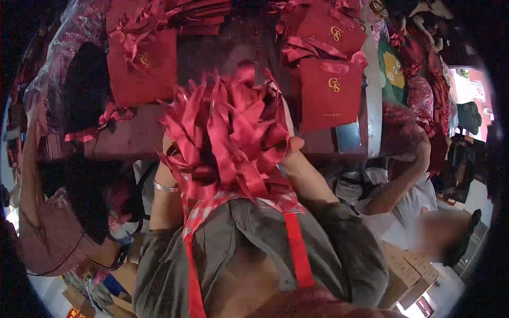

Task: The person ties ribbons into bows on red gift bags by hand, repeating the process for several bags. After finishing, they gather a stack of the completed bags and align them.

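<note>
A large bundle of glossy red ribbons [225, 132] fills the space in front of my chest, its loops and cut ends fanned out. My right hand [295, 144] grips the bundle's right side; the thumb shows and the other fingers are hidden. At the left edge, my left hand [168, 144] is mostly covered by the ribbons, with a bracelet [165, 186] on the wrist below it. Both forearms reach round the bundle, which seems held between the hands. What lies beneath the ribbons is hidden.
Red bags with gold lettering lie on the table at right [327, 98] and left [143, 74], ribbons on them. A phone [348, 137] lies by the right bag. A co-worker's arm [400, 183] reaches in at right. Cardboard boxes [405, 273] stand at lower right.
</note>
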`<state>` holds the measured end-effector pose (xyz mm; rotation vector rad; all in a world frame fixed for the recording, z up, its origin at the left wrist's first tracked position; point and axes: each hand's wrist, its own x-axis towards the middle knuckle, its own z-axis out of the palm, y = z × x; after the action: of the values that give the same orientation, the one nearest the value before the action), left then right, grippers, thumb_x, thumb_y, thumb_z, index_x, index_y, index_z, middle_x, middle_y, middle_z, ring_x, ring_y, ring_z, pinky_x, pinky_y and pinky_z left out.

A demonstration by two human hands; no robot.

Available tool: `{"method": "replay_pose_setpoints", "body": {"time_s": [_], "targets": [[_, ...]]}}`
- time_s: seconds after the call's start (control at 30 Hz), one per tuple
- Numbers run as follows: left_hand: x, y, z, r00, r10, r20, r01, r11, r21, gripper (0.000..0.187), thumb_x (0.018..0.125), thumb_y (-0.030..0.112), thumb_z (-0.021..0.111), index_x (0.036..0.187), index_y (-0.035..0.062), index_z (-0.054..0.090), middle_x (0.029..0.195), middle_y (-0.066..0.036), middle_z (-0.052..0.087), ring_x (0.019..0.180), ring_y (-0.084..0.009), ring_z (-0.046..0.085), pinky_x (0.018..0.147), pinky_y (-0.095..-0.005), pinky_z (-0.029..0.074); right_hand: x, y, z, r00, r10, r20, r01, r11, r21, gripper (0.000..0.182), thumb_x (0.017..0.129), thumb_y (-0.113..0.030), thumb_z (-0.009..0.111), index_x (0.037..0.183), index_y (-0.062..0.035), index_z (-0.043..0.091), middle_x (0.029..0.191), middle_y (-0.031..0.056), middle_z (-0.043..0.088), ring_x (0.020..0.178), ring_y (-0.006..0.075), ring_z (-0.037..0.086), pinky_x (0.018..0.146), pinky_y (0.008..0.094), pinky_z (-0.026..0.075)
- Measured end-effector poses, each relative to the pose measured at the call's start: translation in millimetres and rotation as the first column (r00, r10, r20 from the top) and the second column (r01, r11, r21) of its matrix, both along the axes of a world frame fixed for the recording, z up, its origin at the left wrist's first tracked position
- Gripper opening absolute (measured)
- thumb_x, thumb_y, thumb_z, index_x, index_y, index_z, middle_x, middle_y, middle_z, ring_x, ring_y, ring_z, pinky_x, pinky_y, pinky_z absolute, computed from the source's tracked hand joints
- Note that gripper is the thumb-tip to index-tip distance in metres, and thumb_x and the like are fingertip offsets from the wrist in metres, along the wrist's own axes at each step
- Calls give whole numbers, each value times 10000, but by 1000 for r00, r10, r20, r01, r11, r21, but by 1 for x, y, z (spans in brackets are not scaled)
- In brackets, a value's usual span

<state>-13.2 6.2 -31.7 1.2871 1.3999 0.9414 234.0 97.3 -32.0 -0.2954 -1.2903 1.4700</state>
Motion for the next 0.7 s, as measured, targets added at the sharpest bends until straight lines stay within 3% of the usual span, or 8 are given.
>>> {"method": "replay_pose_setpoints", "body": {"time_s": [0.07,0.13,0.27,0.3,0.4,0.5,0.6,0.7], "targets": [[6,0,6,1000,8,-11,-8,999,46,532,772,233,660,1240,57,476,1192,-106,529,1068,-249,532,912,-369,440,3,1,-14,992,-45,115,37,997,72,1042,770,-758,412,1465,-61,70,1490,139,180,1361,283,224,1098,426,214],[13,6,10,1000,18,-13,-16,992,128,502,768,192,660,1222,58,494,1169,-103,543,1045,-243,546,892,-363,450,6,-3,-1,996,56,64,-44,982,-185,1060,754,-766,424,1458,-48,91,1476,138,204,1352,284,240,1096,425,217],[11,17,-32,997,55,-61,-30,937,349,330,778,109,636,1100,63,580,1025,-74,607,929,-232,587,810,-343,482,10,1,11,991,52,123,-23,973,-230,1061,741,-761,441,1445,-37,115,1468,149,215,1348,296,245,1092,440,215],[12,16,-19,976,126,177,-130,991,12,293,793,115,615,1081,66,588,992,-64,620,899,-217,595,791,-342,488,11,0,12,988,46,148,-11,974,-227,1061,738,-759,445,1442,-34,121,1466,151,218,1347,299,246,1091,443,214],[25,15,-53,936,171,308,-153,985,-82,242,847,169,543,1058,66,601,929,-54,655,842,-178,625,761,-353,505,18,-5,20,974,19,227,32,975,-218,1063,729,-755,458,1433,-26,139,1460,159,227,1343,308,250,1087,454,213],[4,16,-65,990,-9,143,76,878,-472,337,890,225,511,1171,43,551,1156,-106,600,1040,-214,580,891,-378,461,23,-14,27,953,-14,302,78,976,-204,1064,719,-751,471,1423,-18,156,1455,167,235,1340,318,254,1084,464,211],[16,10,-4,987,-136,-84,141,989,47,484,844,287,576,1240,30,472,1258,-114,502,1110,-237,521,949,-411,405,23,-16,33,926,-42,376,122,974,-190,1065,710,-747,483,1414,-10,174,1449,175,243,1336,327,258,1081,475,209],[27,20,20,956,-135,-260,230,895,382,599,813,328,619,1287,20,419,1326,-120,437,1157,-251,481,987,-434,368,23,-18,39,900,-69,431,155,973,-168,1067,701,-743,496,1405,-2,192,1443,183,252,1333,336,262,1078,485,207]]}}
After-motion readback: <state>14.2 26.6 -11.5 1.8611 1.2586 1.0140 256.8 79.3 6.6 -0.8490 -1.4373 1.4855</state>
